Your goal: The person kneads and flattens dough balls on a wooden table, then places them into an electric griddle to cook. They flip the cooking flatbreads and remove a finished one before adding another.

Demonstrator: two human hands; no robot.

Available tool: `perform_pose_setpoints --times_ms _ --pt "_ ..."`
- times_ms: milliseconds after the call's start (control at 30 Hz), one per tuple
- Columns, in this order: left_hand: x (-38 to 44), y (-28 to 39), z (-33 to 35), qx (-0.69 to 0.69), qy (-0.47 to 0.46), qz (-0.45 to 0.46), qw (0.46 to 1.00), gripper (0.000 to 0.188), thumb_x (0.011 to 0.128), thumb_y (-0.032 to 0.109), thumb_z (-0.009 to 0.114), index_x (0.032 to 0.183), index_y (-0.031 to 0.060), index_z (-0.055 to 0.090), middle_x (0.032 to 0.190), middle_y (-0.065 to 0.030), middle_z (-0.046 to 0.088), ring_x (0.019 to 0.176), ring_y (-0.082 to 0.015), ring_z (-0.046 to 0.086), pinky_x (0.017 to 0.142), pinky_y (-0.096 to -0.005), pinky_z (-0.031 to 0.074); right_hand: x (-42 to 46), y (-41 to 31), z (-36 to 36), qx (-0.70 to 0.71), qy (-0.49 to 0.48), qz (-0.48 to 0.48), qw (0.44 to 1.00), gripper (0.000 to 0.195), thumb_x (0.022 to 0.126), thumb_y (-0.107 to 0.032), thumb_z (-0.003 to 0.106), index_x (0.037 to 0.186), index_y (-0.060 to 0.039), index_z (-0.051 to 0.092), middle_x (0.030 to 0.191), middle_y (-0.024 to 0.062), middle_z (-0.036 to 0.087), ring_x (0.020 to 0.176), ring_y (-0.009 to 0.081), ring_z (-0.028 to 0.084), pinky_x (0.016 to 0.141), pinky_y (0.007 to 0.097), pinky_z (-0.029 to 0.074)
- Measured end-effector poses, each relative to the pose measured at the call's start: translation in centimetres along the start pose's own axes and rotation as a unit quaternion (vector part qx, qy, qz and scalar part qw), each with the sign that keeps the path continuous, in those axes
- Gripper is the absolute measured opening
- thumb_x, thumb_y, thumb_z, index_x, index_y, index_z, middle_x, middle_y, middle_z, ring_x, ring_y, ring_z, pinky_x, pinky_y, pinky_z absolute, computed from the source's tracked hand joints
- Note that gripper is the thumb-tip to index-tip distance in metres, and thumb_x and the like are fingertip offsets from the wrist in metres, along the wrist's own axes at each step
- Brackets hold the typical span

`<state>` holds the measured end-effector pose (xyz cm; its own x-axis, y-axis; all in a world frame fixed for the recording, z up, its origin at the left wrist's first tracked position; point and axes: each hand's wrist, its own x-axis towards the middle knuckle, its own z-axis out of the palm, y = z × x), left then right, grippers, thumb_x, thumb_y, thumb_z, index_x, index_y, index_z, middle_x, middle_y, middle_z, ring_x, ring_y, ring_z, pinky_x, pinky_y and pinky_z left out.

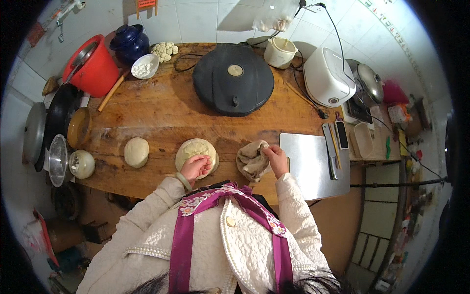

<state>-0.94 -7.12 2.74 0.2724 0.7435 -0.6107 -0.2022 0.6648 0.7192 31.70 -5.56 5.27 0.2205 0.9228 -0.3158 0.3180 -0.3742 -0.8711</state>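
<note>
A pale round bowl with a lump of dough in it sits before me on the wooden table. My left hand is over its near side, fingers curled together. Whether they grip anything is hidden. To the right, my right hand pinches the upper edge of a crumpled beige cloth, which rests partly on the table. A smooth round of dough lies by itself left of the bowl.
A black electric griddle with its lid down stands at the back. On the right, a metal board carries a knife. A rolling pin, red bucket and bowl of flour are at back left.
</note>
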Motion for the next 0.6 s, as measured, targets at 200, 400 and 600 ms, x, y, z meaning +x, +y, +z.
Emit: perform_pose_setpoints --times_ms 200,400,600 --pt "1.5 1.1 2.5 0.005 -0.042 0.004 0.999 0.026 0.098 0.023 0.054 0.117 0.0061 0.058 0.101 -0.0027 0.063 0.088 -0.0113 0.060 0.074 -0.0249 0.050 1.7 -2.3 2.8 0.306 -0.033 0.095 0.947 0.013 0.091 -0.021 0.061 0.093 -0.0082 0.061 0.079 -0.0006 0.061 0.068 0.0095 0.057 0.058 0.0250 0.046" --pt "2.5 2.6 3.9 0.049 -0.038 0.023 0.998 0.035 0.098 0.026 0.054 0.128 0.0087 0.050 0.110 -0.0026 0.060 0.095 -0.0122 0.059 0.076 -0.0261 0.049 3.0 -5.4 5.0 0.343 -0.013 0.080 0.936 0.015 0.093 -0.023 0.061 0.091 -0.0083 0.058 0.077 -0.0019 0.058 0.066 0.0086 0.055 0.057 0.0243 0.044" --pt "3.9 4.4 4.8 0.035 -0.031 0.038 0.998 0.038 0.098 0.027 0.054 0.131 0.0094 0.048 0.110 -0.0020 0.059 0.096 -0.0122 0.059 0.078 -0.0275 0.048 5.0 -10.4 6.0 0.363 0.029 -0.066 0.929 0.016 0.096 -0.022 0.059 0.088 -0.0083 0.057 0.076 -0.0037 0.055 0.064 0.0056 0.049 0.056 0.0222 0.041"
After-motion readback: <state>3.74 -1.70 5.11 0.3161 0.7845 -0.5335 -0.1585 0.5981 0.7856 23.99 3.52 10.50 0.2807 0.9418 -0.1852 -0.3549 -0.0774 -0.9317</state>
